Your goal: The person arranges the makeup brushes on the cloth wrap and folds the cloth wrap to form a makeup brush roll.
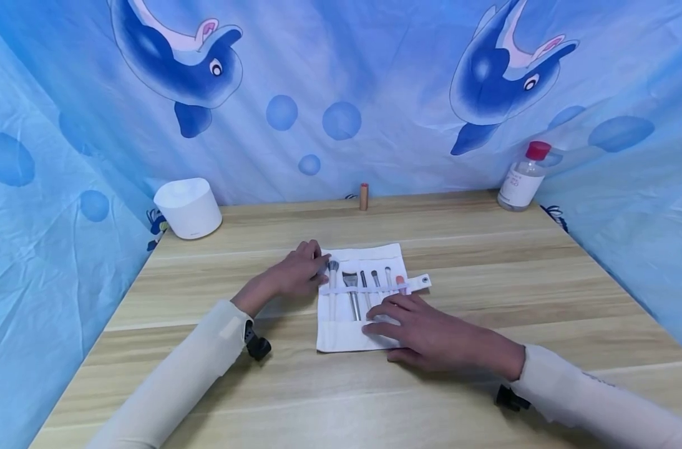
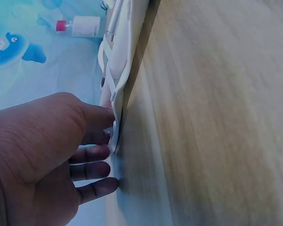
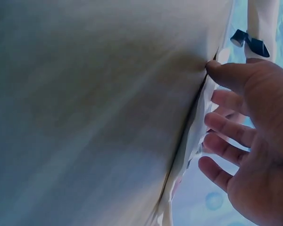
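Note:
A white cloth brush roll [image 1: 341, 337] lies unrolled on the wooden table, with several makeup brushes tucked under its cross strap. Among them are a broad-headed brush [image 1: 350, 280] and, at the far left, a fluffy brush [image 1: 333, 267]. At the roll's upper left edge, my left hand [image 1: 301, 271] touches the cloth with thumb and fingertips; its fingers look loosely extended in the left wrist view. My right hand [image 1: 425, 330] rests on the lower right part, fingers spread, covering some brush handles. In the right wrist view its thumb [image 3: 226, 73] touches the cloth's near edge.
A white rounded container [image 1: 189, 209] stands at the table's back left. Near the back edge stands a small brown tube [image 1: 364, 197]. A clear bottle with a red cap [image 1: 521, 181] is at the back right. A blue dolphin-print curtain [image 1: 374, 75] surrounds the table.

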Demonstrator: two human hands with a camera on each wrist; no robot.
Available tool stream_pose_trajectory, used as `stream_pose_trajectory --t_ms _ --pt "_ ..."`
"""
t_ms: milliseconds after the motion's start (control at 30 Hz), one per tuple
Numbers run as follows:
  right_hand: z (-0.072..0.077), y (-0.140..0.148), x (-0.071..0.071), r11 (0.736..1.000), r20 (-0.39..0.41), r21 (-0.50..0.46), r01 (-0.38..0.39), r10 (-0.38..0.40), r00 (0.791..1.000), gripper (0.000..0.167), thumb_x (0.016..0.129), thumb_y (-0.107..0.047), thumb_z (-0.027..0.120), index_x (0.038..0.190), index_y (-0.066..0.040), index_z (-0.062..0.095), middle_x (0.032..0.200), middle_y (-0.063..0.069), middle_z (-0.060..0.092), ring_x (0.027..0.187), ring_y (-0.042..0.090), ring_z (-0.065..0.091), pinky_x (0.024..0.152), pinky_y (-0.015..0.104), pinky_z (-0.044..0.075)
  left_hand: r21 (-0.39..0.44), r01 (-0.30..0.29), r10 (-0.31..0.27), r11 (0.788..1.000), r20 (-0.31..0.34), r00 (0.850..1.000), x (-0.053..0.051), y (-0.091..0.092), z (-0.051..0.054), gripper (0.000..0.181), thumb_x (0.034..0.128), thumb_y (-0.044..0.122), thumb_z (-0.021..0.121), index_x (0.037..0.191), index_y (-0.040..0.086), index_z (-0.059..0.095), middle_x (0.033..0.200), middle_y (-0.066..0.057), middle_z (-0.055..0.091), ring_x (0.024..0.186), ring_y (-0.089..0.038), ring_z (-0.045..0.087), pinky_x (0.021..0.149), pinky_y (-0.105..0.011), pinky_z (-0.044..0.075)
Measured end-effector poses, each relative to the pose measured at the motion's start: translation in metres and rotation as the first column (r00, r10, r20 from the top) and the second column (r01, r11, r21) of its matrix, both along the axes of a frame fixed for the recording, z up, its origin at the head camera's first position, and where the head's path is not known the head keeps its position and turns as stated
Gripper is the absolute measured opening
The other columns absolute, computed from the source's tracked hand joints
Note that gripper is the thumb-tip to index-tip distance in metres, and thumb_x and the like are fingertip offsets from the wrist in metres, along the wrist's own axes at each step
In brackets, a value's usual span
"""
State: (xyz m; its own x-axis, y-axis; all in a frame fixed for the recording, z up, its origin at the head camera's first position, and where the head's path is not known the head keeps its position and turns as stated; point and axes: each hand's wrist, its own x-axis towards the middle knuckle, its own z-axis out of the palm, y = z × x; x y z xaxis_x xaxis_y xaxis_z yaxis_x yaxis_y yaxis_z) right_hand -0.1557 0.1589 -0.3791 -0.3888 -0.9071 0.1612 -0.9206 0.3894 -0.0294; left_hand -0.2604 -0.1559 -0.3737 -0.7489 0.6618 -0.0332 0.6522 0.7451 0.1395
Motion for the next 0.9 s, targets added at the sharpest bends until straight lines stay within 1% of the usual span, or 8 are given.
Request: stream_pose_trajectory --t_ms 100,167,300,467,533,667,800,900 --pt "0.0 -0.003 0.001 1.0 -0.022 -0.004 0.007 -0.007 1.0 0.044 0.095 -0.032 0.07 0.137 -0.024 0.057 0.139 -0.003 0.052 0.13 0.02 0.042 0.11 0.049 0.034 0.009 -0.006 0.006 1.0 -0.012 1.0 0.001 -0.001 0.002 0.05 0.1041 0.026 0.056 0.144 -0.005 0.049 0.139 -0.018 0.038 0.123 -0.034 0.037 0.091 -0.048 0.04" --pt "0.0 -0.005 0.001 1.0 -0.03 0.004 0.019 -0.019 0.999 0.039 0.095 -0.029 0.071 0.132 -0.025 0.06 0.136 -0.004 0.055 0.127 0.018 0.044 0.109 0.048 0.035 0.01 -0.003 0.003 1.0 -0.008 1.0 0.002 -0.002 0.004 0.049 0.104 0.025 0.056 0.143 -0.004 0.051 0.148 -0.02 0.036 0.132 -0.037 0.035 0.098 -0.055 0.038" --pt "0.002 -0.003 0.001 0.999 -0.026 0.024 0.043 -0.042 0.999 0.034 0.093 -0.024 0.072 0.126 -0.023 0.063 0.132 -0.004 0.057 0.123 0.018 0.048 0.108 0.049 0.037 -0.006 0.022 -0.022 1.0 -0.012 1.0 0.007 -0.005 0.008 0.047 0.1032 0.023 0.057 0.14 -0.005 0.052 0.148 -0.022 0.042 0.136 -0.042 0.035 0.101 -0.061 0.037" --pt "0.004 0.009 -0.005 0.998 -0.028 0.031 0.062 -0.061 0.998 0.037 0.089 -0.01 0.072 0.124 -0.021 0.063 0.132 -0.004 0.057 0.122 0.019 0.049 0.107 0.047 0.039 -0.043 0.026 -0.028 0.999 -0.026 0.999 0.014 -0.007 0.012 0.044 0.1028 0.024 0.057 0.138 -0.003 0.055 0.139 -0.022 0.048 0.129 -0.041 0.042 0.095 -0.059 0.041" --pt "0.004 0.017 -0.009 0.996 -0.024 0.036 0.081 -0.08 0.997 0.04 0.088 -0.004 0.071 0.123 -0.02 0.063 0.133 -0.005 0.056 0.122 0.018 0.049 0.104 0.046 0.041 -0.048 0.019 -0.02 0.999 -0.015 1.0 0.018 -0.008 0.014 0.044 0.1027 0.025 0.057 0.137 -0.003 0.056 0.136 -0.023 0.049 0.126 -0.04 0.043 0.096 -0.057 0.041" --pt "0.004 0.032 -0.017 0.992 -0.032 0.034 0.124 -0.123 0.992 0.043 0.085 0.003 0.07 0.12 -0.02 0.064 0.134 -0.006 0.057 0.119 0.019 0.05 0.097 0.044 0.043 -0.052 0.03 -0.032 0.998 -0.024 0.999 0.029 -0.006 0.018 0.039 0.1012 0.023 0.058 0.131 -0.003 0.061 0.122 -0.022 0.052 0.112 -0.037 0.049 0.092 -0.052 0.044" --pt "0.006 0.039 -0.021 0.986 -0.092 0.032 0.164 -0.161 0.983 0.034 0.086 -0.004 0.075 0.117 -0.017 0.067 0.132 -0.002 0.062 0.115 0.022 0.053 0.094 0.046 0.042 -0.089 0.04 -0.045 0.995 -0.049 0.998 0.039 -0.002 0.022 0.031 0.1005 0.022 0.06 0.122 0.0 0.066 0.104 -0.018 0.052 0.093 -0.031 0.047 0.08 -0.047 0.045" --pt "0.008 0.038 -0.02 0.978 -0.139 0.061 0.199 -0.189 0.972 0.028 0.091 -0.021 0.075 0.115 -0.01 0.069 0.129 0.004 0.063 0.114 0.026 0.054 0.093 0.047 0.043 -0.131 0.02 -0.024 0.991 -0.03 0.999 0.047 0.003 0.026 0.027 0.101 0.024 0.06 0.115 0.002 0.067 0.096 -0.015 0.049 0.088 -0.029 0.045 0.076 -0.046 0.044"
